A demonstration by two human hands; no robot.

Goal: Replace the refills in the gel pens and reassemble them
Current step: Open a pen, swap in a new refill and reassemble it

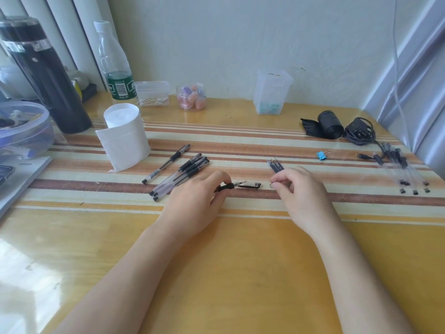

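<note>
A person's left hand curls its fingers to pinch the black rubber grip of a clear-barrelled gel pen, mid-way across the striped yellow surface. The right hand, just beside the pen, curls over a bundle of dark refills. Its thumb and forefinger are closed, on what cannot be told. Behind, a clear round jar holds pink and purple pieces, and a clear lidded box holds cotton swabs.

two forearms bare to the frame edge. left hand and right hand bare too. right thumbnail short.
</note>
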